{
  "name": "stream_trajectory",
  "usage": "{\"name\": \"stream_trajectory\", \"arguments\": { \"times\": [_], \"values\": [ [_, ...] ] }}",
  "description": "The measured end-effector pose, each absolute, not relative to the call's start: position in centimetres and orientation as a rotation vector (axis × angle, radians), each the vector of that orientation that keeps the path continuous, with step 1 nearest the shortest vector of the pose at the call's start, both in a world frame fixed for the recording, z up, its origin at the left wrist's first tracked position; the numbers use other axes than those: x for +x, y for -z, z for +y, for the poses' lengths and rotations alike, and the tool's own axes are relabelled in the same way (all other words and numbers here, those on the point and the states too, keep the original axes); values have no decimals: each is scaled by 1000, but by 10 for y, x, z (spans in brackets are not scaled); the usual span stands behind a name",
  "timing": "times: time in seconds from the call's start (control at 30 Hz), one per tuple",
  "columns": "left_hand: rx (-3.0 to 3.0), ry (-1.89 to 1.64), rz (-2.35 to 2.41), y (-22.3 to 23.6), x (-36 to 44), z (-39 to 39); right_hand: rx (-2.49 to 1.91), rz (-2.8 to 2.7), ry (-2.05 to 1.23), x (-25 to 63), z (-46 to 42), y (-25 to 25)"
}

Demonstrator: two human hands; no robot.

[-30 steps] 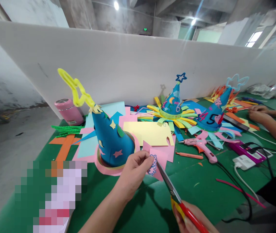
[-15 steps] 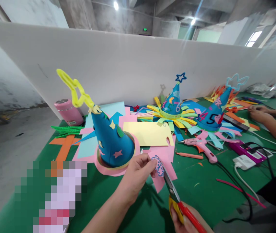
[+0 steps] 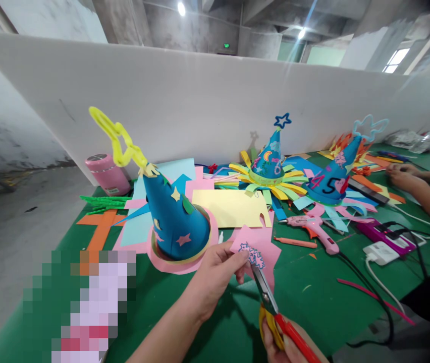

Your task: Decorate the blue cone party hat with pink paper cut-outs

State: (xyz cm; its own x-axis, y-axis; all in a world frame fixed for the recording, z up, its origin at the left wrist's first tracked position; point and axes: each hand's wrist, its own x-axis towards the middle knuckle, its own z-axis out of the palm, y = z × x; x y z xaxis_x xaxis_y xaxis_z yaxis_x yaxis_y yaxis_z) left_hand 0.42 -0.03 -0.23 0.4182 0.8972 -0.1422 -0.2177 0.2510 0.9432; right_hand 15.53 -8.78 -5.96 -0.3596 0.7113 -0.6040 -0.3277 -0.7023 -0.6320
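Between thumb and fingers, my left hand (image 3: 220,269) pinches a piece of pink paper (image 3: 271,252) with a blue-outlined drawing on it. My right hand (image 3: 290,343) is wrapped round the handles of scissors (image 3: 266,292), one handle red and one yellow. The scissor blades point up and to the left and meet the paper at the drawing's lower edge, close to my left fingertips. Just left of my left hand stands a blue cone hat (image 3: 177,222) with a pink brim, paper stars and a yellow pipe-cleaner shape on its tip.
Two more blue hats, one on a yellow-green fringe (image 3: 271,161) and one numbered (image 3: 328,181), stand behind. A pink glue gun (image 3: 313,227), a purple power strip (image 3: 385,234) and cables lie right. A pink jar (image 3: 108,174) stands left. Another person's hands (image 3: 404,176) are far right.
The pink paper has turned in my left hand, so the drawing now slants down to the right. The scissors have shifted slightly left.
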Motion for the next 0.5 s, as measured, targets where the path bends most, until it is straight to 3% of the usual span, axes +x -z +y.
{"name": "stream_trajectory", "arguments": {
  "times": [0.5],
  "values": [
    [1017, -829, 797, 3, 3, 1, -1177, -670, -2025, 157, -91, 59]
  ]
}}
